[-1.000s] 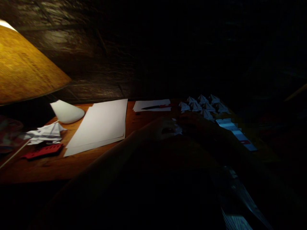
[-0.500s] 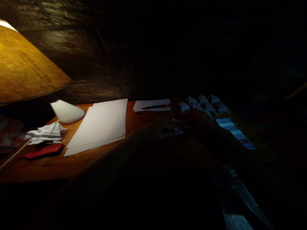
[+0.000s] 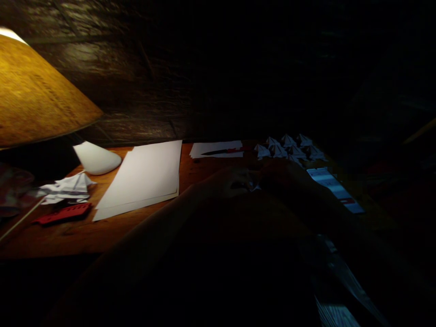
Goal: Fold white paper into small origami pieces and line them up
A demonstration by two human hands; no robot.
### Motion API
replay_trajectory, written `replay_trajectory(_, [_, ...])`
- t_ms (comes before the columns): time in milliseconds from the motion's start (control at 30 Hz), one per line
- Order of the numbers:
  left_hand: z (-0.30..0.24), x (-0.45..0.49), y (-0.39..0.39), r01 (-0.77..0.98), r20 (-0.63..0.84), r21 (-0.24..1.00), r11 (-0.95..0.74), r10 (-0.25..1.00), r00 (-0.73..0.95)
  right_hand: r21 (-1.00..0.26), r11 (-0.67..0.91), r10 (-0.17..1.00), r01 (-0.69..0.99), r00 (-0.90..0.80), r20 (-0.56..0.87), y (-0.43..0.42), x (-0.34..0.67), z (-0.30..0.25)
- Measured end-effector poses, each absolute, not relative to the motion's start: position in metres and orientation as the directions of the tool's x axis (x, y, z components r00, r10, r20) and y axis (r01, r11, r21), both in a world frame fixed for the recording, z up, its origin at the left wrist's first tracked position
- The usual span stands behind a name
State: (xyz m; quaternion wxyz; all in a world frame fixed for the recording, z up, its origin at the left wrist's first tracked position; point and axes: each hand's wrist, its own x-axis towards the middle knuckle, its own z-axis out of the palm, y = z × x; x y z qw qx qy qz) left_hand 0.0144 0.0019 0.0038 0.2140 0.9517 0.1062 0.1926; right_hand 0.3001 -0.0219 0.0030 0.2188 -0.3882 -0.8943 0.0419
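The scene is very dark. My left hand [image 3: 229, 180] and my right hand [image 3: 278, 175] meet at the middle of the wooden table [image 3: 78, 231], fingers curled around a small white folded paper piece [image 3: 254, 185] held between them. Just behind my hands lies a cluster of several small folded paper shapes [image 3: 289, 147]. My forearms run back toward me in shadow.
A stack of white sheets [image 3: 143, 179] lies left of my hands. A knife with a red handle [image 3: 221, 151] rests on a paper at the back. A lampshade [image 3: 37, 100], crumpled paper [image 3: 68, 187], a red flat object [image 3: 63, 213] and a printed strip [image 3: 335, 188] are around.
My hands have shifted slightly around the small paper piece, and less of it shows between them. Nothing else has moved.
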Motion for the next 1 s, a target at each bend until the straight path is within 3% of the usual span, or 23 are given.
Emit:
replay_trajectory(133, [0.000, 0.013, 0.004, 0.120, 0.346, 0.420, -0.900, 0.281, 0.895, -0.344, 0.751, 0.658, 0.563, -0.601, 0.453, -0.012, 0.309, -0.010])
replay_trajectory(300, [0.000, 0.012, 0.005, 0.088, 0.359, 0.425, -0.901, 0.257, 0.897, -0.436, 0.752, 0.657, 0.494, -0.617, 0.433, -0.008, 0.312, -0.014])
replay_trajectory(667, [0.008, 0.012, -0.002, 0.107, 0.330, 0.446, -0.889, 0.275, 0.903, -0.395, 0.738, 0.674, 0.547, -0.620, 0.401, -0.011, 0.299, -0.009])
replay_trajectory(1000, [0.007, 0.011, -0.003, 0.151, 0.307, 0.368, -0.918, 0.273, 0.912, -0.536, 0.724, 0.671, 0.433, -0.619, 0.407, 0.006, 0.310, -0.022])
